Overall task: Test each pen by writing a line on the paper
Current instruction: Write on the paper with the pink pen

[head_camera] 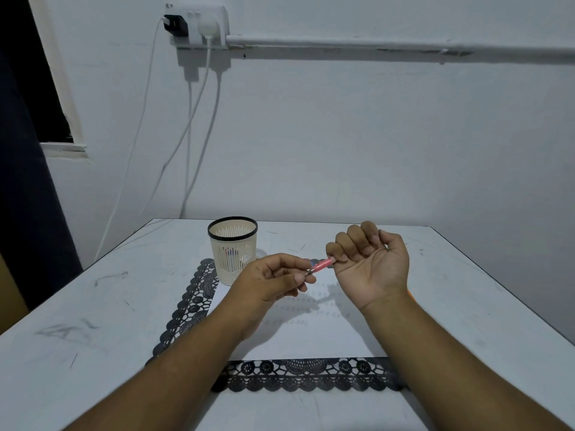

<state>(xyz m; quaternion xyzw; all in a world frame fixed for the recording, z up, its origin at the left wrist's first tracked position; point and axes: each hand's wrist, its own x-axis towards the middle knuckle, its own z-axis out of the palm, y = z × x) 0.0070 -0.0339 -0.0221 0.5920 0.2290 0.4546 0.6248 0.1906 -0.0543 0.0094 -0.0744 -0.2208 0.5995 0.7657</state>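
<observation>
Holding one pink pen (320,265) between them, both hands are up above the paper (298,340), and the pen lies sideways from hand to hand. The left hand (273,283) pinches the tip end, and the right hand (368,262) curls its fingers round the other end, maybe the cap. More pens wait in the cup (232,248), just past the left hand.

Two bare forearms, no sleeves in view. Left hand (273,279), right hand (371,265): no rings, no watch, short nails.
</observation>
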